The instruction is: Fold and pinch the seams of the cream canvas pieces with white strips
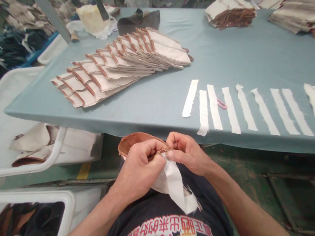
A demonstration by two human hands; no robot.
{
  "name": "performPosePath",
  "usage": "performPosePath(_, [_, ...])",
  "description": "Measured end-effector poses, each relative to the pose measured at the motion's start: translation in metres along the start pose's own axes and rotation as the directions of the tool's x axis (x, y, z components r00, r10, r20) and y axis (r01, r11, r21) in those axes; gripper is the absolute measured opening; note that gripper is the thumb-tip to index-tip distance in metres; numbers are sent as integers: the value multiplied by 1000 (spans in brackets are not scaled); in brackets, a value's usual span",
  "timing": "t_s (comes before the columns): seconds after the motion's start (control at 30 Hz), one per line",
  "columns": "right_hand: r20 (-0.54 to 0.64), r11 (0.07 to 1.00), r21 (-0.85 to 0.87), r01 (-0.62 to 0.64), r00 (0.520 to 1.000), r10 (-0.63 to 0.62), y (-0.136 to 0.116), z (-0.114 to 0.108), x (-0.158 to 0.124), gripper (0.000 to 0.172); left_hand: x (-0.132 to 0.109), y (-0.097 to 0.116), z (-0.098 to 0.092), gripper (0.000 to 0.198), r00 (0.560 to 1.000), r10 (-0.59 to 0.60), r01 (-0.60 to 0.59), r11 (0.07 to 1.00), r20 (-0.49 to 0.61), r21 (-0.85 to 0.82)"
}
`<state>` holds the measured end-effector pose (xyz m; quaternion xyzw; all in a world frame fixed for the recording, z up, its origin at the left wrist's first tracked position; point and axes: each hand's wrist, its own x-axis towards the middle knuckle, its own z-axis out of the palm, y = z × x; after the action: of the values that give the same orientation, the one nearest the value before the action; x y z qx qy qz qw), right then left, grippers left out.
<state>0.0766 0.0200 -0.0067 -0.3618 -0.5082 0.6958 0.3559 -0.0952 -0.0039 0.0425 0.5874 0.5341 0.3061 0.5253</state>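
Note:
In front of my body, at the table's near edge, both hands pinch the edge of a brown and white fabric piece (137, 139). My left hand (142, 167) is closed on its rim from the left. My right hand (189, 152) meets it from the right, thumb and fingers pressed together at the same edge. A white cloth strip (175, 184) hangs down from between the fingers over my dark shirt. What lies right under the fingertips is hidden.
Several white strips (231, 111) lie in a row on the blue-covered table (204, 58), with a small pink tool (221, 104) among them. Behind is a fanned stack of brown-edged fabric pieces (128, 64). White bins (69, 197) stand at left; more stacks (230, 11) lie far right.

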Motion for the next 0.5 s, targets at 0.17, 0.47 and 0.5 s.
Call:
performPosePath(0.17, [-95,947,-287,142,980,-176,-15,-6,-5,26,3,14,-11,20,992,105,-107,994,72,12])
performPosePath(0.47, [118,538,-654,532,774,-622,-54,-1,-17,41,-3,38,-36,24,934,251,-293,945,256,142])
performPosePath(0.5, [198,501,-658,562,771,-605,-59,1,-17,41,-4,39,-37,27,922,273,-323,933,276,157])
